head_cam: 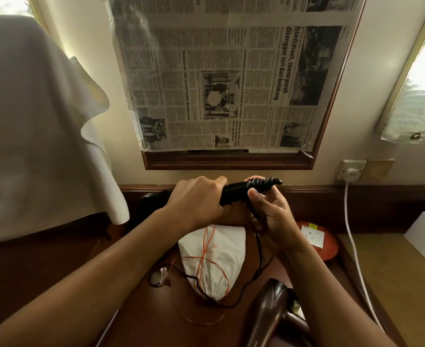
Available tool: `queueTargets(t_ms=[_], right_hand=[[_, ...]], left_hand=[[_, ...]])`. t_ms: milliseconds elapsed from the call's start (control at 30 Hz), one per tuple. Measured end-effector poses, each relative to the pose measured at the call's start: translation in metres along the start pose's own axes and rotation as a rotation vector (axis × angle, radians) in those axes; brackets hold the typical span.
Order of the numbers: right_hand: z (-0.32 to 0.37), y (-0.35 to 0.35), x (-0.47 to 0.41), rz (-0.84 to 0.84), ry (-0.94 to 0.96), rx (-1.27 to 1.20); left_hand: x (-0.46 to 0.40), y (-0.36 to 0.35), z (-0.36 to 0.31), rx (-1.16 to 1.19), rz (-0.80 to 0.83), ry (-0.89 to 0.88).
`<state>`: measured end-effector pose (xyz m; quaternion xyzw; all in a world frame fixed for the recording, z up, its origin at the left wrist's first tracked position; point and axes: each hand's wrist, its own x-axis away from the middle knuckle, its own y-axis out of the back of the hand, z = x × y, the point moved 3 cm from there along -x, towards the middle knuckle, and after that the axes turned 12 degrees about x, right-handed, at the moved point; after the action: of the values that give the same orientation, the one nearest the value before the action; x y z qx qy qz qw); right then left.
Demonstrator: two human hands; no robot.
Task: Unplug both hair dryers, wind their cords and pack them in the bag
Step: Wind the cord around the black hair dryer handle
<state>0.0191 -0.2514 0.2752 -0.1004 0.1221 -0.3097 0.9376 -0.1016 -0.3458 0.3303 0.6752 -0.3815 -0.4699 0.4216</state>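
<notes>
Two hands (199, 196) (269, 219) gripped the black dryer (234, 192), cord (261, 185) half-wound; below the grip, brown dryer (271, 311) and bag (214, 259) waited unpacked.

Open dark tabletop (141, 319) at near left, crossed only by loose black cord (241, 291) and orange drawstring (201, 321). Centre blocked by white bag (216, 259); near right blocked by brown hair dryer (269, 311). Right edge fenced by white cable (354, 246) hanging from wall socket (351, 170); left side overhung by draped cloth (38, 136).
</notes>
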Motion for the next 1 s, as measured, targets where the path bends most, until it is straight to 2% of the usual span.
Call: queueTargets(t_ms=[100, 200, 267, 367, 433, 500, 567, 600, 667, 733, 833, 1000], right_hand=[[-0.003, 0.0, -0.001, -0.008, 0.034, -0.022], [-0.004, 0.0, -0.002, -0.038, 0.048, -0.029], [-0.007, 0.002, -0.002, -0.065, 0.037, -0.031], [-0.012, 0.006, -0.001, -0.099, 0.007, -0.035], [-0.014, 0.01, -0.002, -0.118, -0.002, -0.034], [-0.015, 0.013, -0.003, -0.13, 0.0, -0.027], [-0.017, 0.016, -0.004, -0.132, 0.001, -0.035], [-0.018, 0.018, -0.004, -0.135, -0.002, -0.044], [-0.021, 0.019, -0.004, -0.132, 0.0, -0.058], [-0.024, 0.019, -0.005, -0.122, 0.002, -0.055], [-0.031, 0.021, -0.006, -0.114, -0.014, -0.039], [-0.038, 0.031, -0.001, -0.06, -0.029, -0.006]], left_hand=[[0.0, -0.005, 0.003, 0.146, 0.097, 0.058], [0.007, -0.009, 0.01, 0.432, 0.142, 0.095], [0.013, -0.008, 0.019, 0.563, 0.001, 0.11], [0.027, -0.01, 0.04, 0.672, -0.371, 0.18], [0.037, -0.014, 0.051, 0.742, -0.551, 0.314], [0.047, -0.022, 0.062, 0.904, -0.623, 0.557], [0.058, -0.039, 0.077, 1.204, -0.567, 0.871], [0.064, -0.049, 0.084, 1.376, -0.483, 1.02], [0.072, -0.065, 0.087, 1.696, -0.274, 1.172], [0.073, -0.073, 0.082, 1.959, -0.147, 1.177], [0.069, -0.075, 0.076, 2.16, -0.118, 1.12], [0.067, -0.077, 0.08, 2.19, -0.099, 1.019]])
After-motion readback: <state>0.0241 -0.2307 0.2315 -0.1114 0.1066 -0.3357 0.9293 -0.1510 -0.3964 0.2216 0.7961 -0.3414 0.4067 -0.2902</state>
